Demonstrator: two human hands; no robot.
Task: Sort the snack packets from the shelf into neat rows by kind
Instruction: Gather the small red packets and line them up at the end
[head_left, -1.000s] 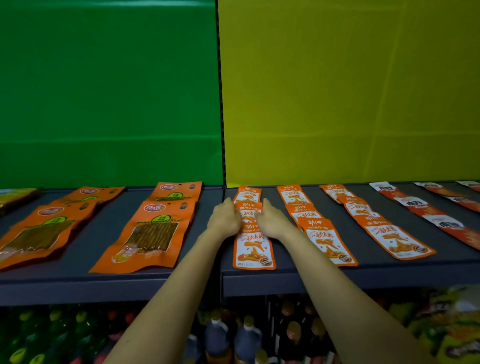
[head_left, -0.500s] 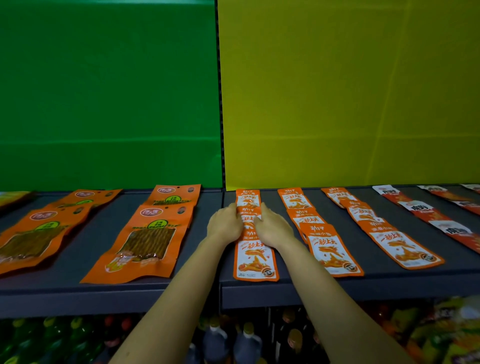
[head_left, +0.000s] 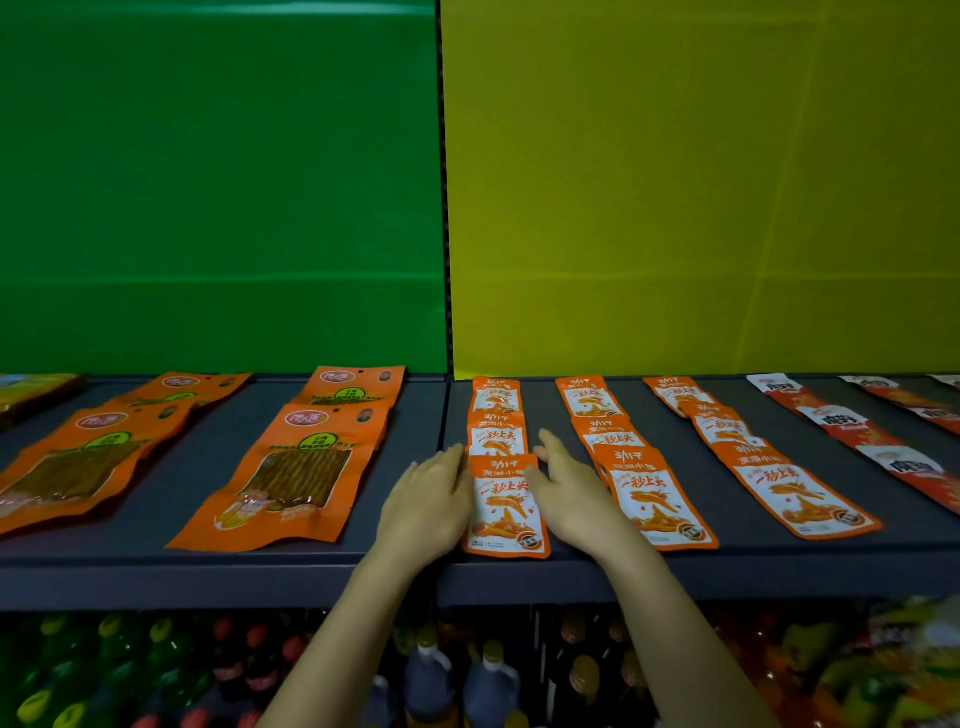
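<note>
The nearest small orange packet (head_left: 506, 506) is lying flat at the front edge of the dark shelf (head_left: 208, 577), just right of the frame's centre. It is overlapping the packet behind it, and together with a third they are forming a row (head_left: 496, 415) running back toward the yellow panel (head_left: 701, 182).

The left hand (head_left: 426, 504) is lying palm-down on the shelf with its fingers nearly straight and close together, their inner side touching the packet's left edge. The right hand (head_left: 571, 499) is resting against the packet's right edge, its fingers extended and slightly spread, the fingertips (head_left: 545, 439) reaching up beside the middle packet. Neither hand is gripping anything; the packet is sitting between them.

To the right, a second row of the same orange packets (head_left: 652, 493) is lying just beside the right hand, and a third row (head_left: 795, 493) is running farther right, both angled toward the lower right. Beyond them, in the right edge of the frame, red-and-white packets (head_left: 841, 426) are lying in further rows.

To the left, large orange packets with clear windows (head_left: 291, 478) are lying stacked in the left-centre, with another such pile (head_left: 72, 467) at the far left, under the green panel (head_left: 208, 182).

Below the shelf, along the bottom of the frame, bottles (head_left: 483, 686) are standing in dim light.
</note>
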